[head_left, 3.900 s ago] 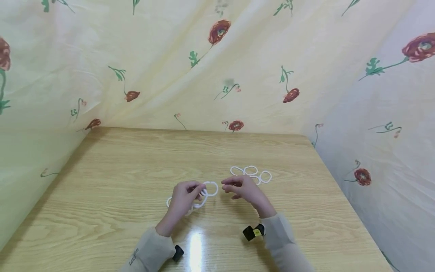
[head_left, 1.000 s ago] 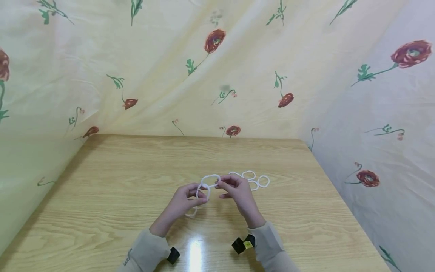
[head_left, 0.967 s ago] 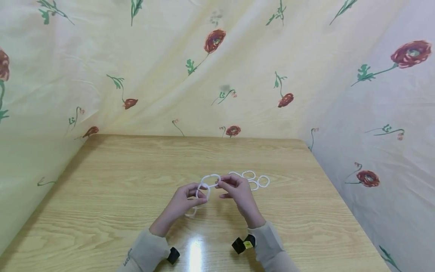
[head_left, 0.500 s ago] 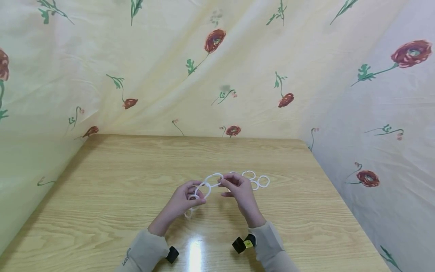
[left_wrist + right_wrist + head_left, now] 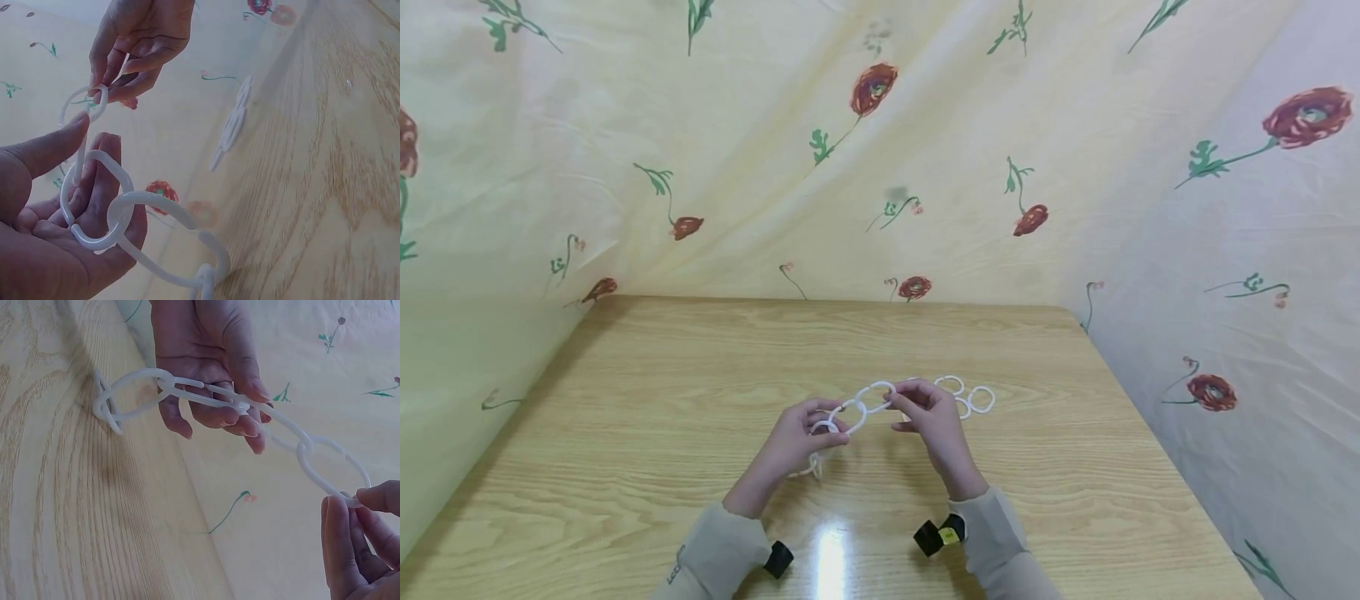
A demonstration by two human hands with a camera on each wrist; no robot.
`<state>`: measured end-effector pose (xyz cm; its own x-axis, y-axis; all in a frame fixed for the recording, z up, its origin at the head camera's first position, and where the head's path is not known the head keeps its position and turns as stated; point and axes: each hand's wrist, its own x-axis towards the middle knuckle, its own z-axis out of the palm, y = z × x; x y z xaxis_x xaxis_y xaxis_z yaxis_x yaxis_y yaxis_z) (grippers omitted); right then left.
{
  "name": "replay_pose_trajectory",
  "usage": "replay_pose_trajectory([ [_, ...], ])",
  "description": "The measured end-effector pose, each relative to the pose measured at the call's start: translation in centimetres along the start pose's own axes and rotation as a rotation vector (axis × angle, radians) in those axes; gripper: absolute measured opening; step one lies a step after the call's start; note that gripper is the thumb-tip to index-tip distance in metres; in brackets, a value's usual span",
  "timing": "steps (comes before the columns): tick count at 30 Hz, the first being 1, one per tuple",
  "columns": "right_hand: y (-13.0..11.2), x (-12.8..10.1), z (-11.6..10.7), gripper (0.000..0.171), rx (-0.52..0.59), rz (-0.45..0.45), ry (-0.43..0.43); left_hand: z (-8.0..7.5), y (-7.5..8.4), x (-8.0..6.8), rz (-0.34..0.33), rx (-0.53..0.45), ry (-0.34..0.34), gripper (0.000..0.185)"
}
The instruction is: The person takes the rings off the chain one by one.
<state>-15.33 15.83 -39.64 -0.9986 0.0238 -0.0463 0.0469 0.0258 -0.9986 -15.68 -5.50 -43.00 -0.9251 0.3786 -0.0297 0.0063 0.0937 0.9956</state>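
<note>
So the chain point(image 5: 284, 419) is glossy white oval links hooked together, strung between the left grip point(image 5: 793, 437) and right grip point(image 5: 936, 417), loose end drooping below the left one. Both arms reach forward, wrists bent inward. Left's got its thumb and fingers around some middle links, right's pinching the end link, fingertips together. More rings point(image 5: 970, 402) lie on the worktop point(image 5: 700, 375) just beyond the right grip.
</note>
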Motion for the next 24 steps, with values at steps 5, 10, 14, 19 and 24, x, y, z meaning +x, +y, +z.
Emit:
replay_pose_trajectory([
  [5, 0.09, 0.07, -0.02, 0.022, -0.001, 0.000, 0.004, -0.24, -0.38, 0.14, -0.027, 0.004, 0.022, 0.046],
  [10, 0.15, 0.09, -0.17, 0.022, -0.005, -0.010, -0.005, -0.66, -0.47, 0.02, -0.022, -0.042, 0.002, 0.043],
  [14, 0.07, 0.07, -0.25, 0.022, -0.011, -0.017, -0.012, -0.74, -0.57, -0.02, -0.009, -0.083, -0.011, 0.042],
  [19, -0.07, 0.08, -0.33, 0.022, -0.033, -0.028, -0.018, -0.54, -0.43, 0.08, -0.063, -0.117, 0.051, 0.039],
  [24, -0.16, 0.17, -0.39, 0.021, -0.061, -0.026, -0.019, -0.37, -0.23, 0.22, -0.103, -0.146, 0.103, 0.034],
])
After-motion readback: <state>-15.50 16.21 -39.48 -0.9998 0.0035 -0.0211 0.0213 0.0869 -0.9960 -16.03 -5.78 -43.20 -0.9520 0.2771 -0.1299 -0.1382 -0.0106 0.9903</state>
